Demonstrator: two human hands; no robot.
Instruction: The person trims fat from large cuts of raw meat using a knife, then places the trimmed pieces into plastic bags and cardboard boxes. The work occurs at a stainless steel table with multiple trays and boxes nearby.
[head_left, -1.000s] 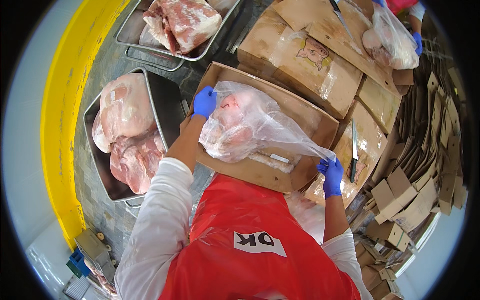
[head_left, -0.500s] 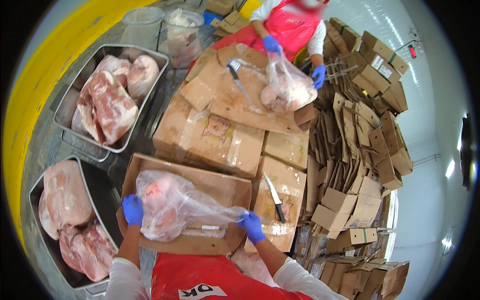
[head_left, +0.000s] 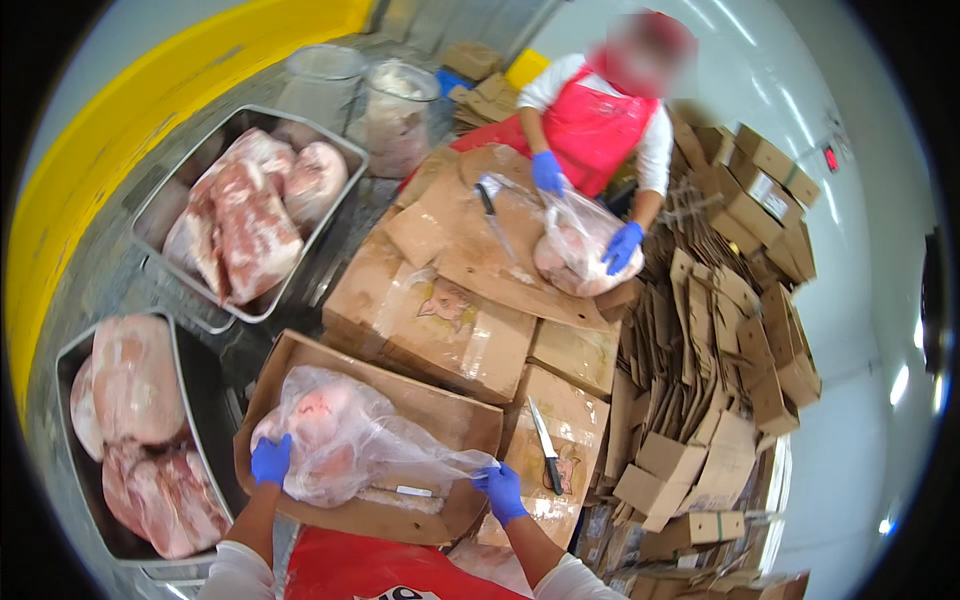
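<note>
A clear plastic bag (head_left: 375, 440) with a large pale piece of meat (head_left: 325, 415) inside lies in an open cardboard box (head_left: 460, 415) before me. My left hand (head_left: 271, 460), in a blue glove, grips the bag's left side close to the meat. At the box's right end, my right hand (head_left: 500, 490), also gloved in blue, is closed round the bag's gathered, stretched-out end. A small white label strip (head_left: 413, 491) lies in the box under the film. On the carton to the right rests a knife (head_left: 546, 445) with a black handle, apart from my hands.
Two metal tubs, one far (head_left: 355, 165) and one near (head_left: 180, 350), hold large meat pieces on the left. Across the cartons a co-worker (head_left: 620, 120) handles another bagged piece (head_left: 575, 250), with a second knife (head_left: 487, 205) beside it. Flattened cardboard (head_left: 680, 340) is stacked on the right.
The view has tilted, showing more of the co-worker. My left hand has shifted lower along the bag's side, while my right keeps hold of its end. A co-worker's hand has moved onto their bag.
</note>
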